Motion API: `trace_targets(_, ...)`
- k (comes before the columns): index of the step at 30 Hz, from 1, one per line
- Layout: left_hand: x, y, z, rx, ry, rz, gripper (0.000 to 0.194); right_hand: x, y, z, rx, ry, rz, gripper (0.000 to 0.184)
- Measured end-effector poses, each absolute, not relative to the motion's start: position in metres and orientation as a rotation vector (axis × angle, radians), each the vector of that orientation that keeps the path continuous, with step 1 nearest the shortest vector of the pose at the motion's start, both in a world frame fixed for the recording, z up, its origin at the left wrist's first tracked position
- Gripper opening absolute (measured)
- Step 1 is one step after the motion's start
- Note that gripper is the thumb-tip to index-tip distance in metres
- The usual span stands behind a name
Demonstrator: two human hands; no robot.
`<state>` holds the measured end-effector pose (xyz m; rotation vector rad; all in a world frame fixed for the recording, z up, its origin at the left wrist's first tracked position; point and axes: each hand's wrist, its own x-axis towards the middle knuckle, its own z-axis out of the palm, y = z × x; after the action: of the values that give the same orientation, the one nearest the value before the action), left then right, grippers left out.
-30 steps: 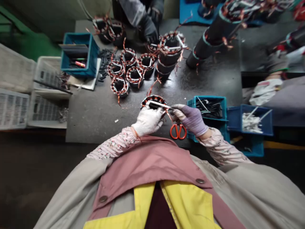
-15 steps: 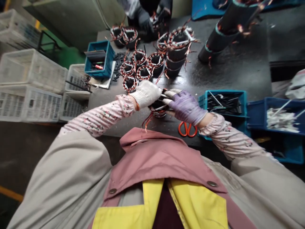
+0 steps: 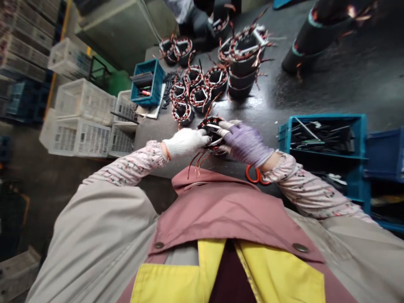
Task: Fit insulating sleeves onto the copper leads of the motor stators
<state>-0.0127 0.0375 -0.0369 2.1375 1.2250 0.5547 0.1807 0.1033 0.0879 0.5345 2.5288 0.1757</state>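
Observation:
I hold a round motor stator [image 3: 211,128] wound with copper wire just above the dark table's [image 3: 296,99] near edge. My left hand [image 3: 185,142], in a white knit glove, grips its left side. My right hand [image 3: 244,143], in a purple glove, is closed on its right side, fingers over a white sleeve piece on top. Loose copper wire ends [image 3: 197,162] hang below the stator. Orange-handled scissors [image 3: 255,176] lie on the table under my right wrist.
Several more wound stators [image 3: 197,90] cluster and stack beyond. A small blue bin [image 3: 147,82] sits at the left, teal bins of black and white strips [image 3: 322,134] at the right. White crates [image 3: 83,122] stand beside the table. Another person's dark-gloved hand [image 3: 198,23] works at the far edge.
The view has swung left and tilted. Both hands lifted the stator off the table and turned it, so its wire ends now hang down toward me.

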Motion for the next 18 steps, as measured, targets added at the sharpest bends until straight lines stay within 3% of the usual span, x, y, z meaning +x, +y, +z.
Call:
trace_targets(6,-0.007,0.051,-0.024,2.217,1.273,0.394,0.030,0.182,0.098,0.084,0.592,2.520,0.174,0.062)
trace_targets(12,0.000,0.042,-0.011,2.183,1.319,0.301,0.037,0.179,0.091,0.083,0.633,2.535,0.202,0.053)
trace_targets(18,0.009,0.036,0.003,1.774,1.120,0.496,0.025,0.172,0.086,0.079,0.773,2.494,0.165,0.054)
